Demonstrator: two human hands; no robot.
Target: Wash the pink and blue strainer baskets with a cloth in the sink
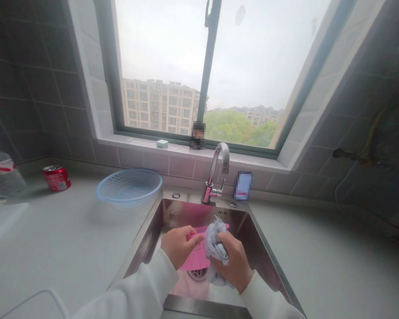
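Note:
Over the steel sink (259,248), my left hand (179,243) is closed on the near-left edge of a pink plastic piece (197,257) with rows of slots, its thumb lying along the top. The piece is tilted above the drain (198,274), and its exact kind is hard to make out. My right hand (234,259) grips a crumpled grey-white cloth (216,243) at the right side of the pink piece. The cloth covers part of it and hangs down below my fingers.
A chrome faucet (213,177) rises behind the sink. On the left counter are a blue mesh basket (129,188), a red can (56,178) and a clear bottle (1,170). A phone (243,186) leans at the back right. A small green block (162,143) sits on the windowsill.

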